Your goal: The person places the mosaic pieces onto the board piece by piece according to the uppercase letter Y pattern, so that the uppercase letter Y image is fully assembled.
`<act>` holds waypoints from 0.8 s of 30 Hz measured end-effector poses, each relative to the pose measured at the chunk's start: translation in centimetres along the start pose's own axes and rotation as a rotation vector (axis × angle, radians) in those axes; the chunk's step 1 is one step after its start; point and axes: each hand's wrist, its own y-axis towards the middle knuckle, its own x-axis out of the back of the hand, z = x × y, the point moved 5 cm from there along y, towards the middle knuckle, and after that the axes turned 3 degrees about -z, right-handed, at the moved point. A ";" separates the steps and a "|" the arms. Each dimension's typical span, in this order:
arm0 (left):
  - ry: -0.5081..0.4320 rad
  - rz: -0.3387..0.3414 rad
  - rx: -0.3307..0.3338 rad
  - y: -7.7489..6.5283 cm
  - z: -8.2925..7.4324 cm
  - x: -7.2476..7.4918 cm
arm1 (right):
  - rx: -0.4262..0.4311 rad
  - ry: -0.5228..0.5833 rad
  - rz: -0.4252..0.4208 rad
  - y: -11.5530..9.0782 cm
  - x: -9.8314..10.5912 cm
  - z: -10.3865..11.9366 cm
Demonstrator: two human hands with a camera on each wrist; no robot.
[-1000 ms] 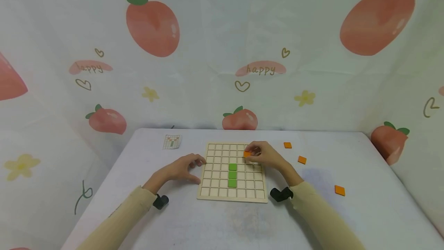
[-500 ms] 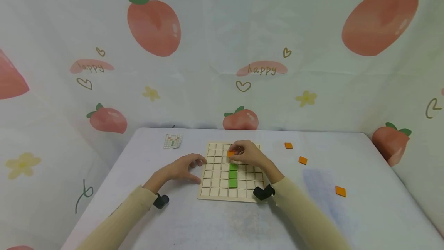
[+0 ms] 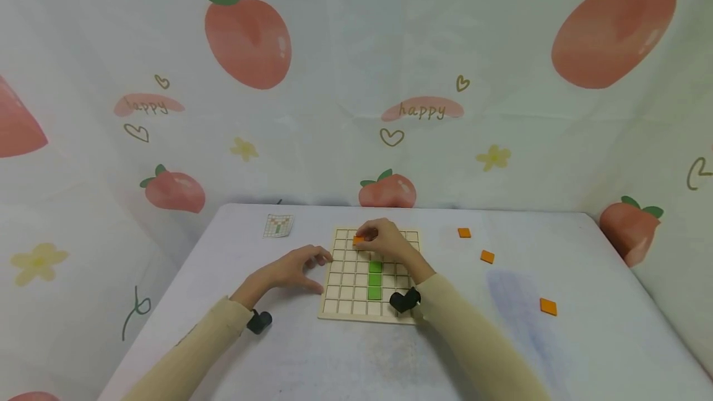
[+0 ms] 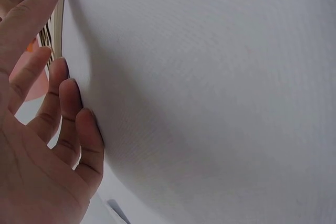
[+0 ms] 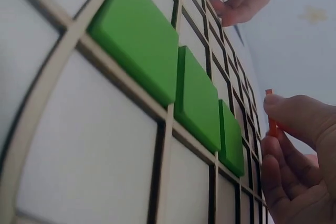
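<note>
Board partly hidden, right sleeve cut off

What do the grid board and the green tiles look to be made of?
Grid board: probably wood, matte, judging by its pale tan colour without shine. Green tiles: painted wood or plastic, cannot tell which; smooth, evenly coloured surfaces.

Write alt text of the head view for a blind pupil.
A person's right hand pinches an orange tile over a gridded board with three green tiles in a column. The left hand is at the board's left edge; three more orange tiles lie to the right.
</note>
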 end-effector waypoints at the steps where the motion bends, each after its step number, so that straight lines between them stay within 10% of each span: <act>1: -0.002 0.001 -0.001 0.0 0.0 0.0 | -0.005 -0.001 0.000 0.1 -0.1 0.1; 24: -0.017 0.005 0.013 -0.1 0.0 0.0 | -0.040 -0.123 0.001 1.4 -1.7 0.1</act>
